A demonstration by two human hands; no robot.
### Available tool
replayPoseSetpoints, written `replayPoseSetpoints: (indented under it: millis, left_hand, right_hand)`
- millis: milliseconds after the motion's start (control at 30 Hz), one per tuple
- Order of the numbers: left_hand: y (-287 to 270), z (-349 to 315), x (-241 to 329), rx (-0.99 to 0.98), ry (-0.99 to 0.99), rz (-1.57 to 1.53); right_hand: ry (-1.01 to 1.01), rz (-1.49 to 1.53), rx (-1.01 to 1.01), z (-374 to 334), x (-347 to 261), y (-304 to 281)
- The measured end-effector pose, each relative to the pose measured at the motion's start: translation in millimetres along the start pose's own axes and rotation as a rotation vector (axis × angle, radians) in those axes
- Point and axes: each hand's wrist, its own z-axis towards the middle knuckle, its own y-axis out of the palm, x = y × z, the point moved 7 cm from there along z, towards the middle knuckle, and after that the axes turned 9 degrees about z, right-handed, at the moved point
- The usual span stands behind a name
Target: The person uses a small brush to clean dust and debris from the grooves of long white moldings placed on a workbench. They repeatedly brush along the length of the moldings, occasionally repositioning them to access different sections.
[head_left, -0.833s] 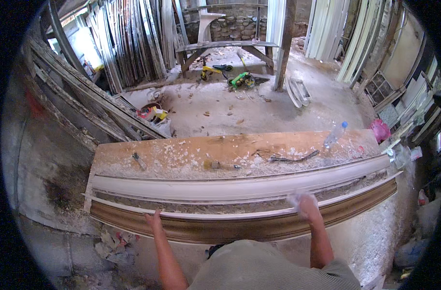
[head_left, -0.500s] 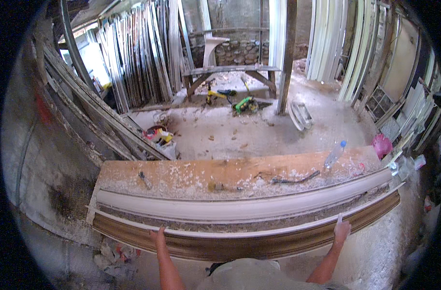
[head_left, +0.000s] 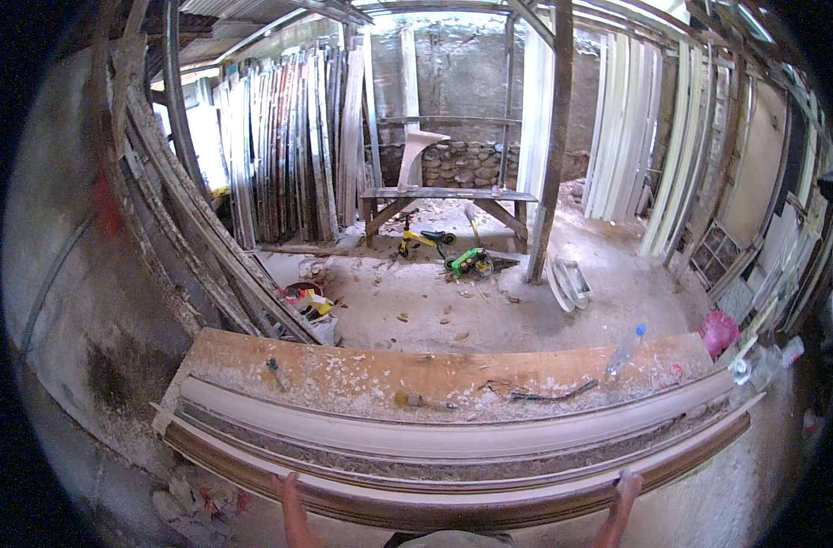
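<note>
A long moulding (head_left: 453, 513) with a brown face and a pale upper edge runs along the near side of the workbench. My left hand (head_left: 289, 489) grips its upper edge left of the middle, and my right hand (head_left: 627, 486) grips the same edge toward the right end. Both sets of fingers are closed over the edge and partly hidden. Just beyond it, a second, white moulding (head_left: 416, 433) lies lengthwise on the workbench (head_left: 453, 365). Pale flakes cover the wood there, around a brush (head_left: 409, 399), a dark stick-like tool (head_left: 555, 394) and a small hand tool (head_left: 276, 373).
A clear bottle with a blue cap (head_left: 625, 352) and a pink bag (head_left: 718, 334) are at the bench's right end. A post (head_left: 551, 146) stands beyond. Long boards lean at left (head_left: 288, 146). A yellow balance bike (head_left: 422, 239) is by a trestle bench (head_left: 448, 194).
My view has tilted up, so the bench and hands sit lower in the picture. The held moulding has turned somewhat: less brown face and more pale edge show. Both hands still grip it.
</note>
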Motion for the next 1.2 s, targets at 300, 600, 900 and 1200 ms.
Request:
replayPoseSetpoints:
  millis: [300,600,900,1200]
  left_hand:
    - [-30,12,-60,0.118,-0.029,0.237]
    - [-22,4,-34,0.165,0.112,0.07]
    - [68,-81,87,-0.009,0.409,0.128]
    - [200,-480,227,-1.884,0.565,0.041]
  right_hand:
    - [0.074,0.003,0.064,-45,-25,-31]
    - [0.073,-0.183,-0.163,-51,-100,-23]
    - [-0.497,-1.122,-0.65,22,-56,107]
    - [-0.725,-0.38,-0.934,65,-124,201]
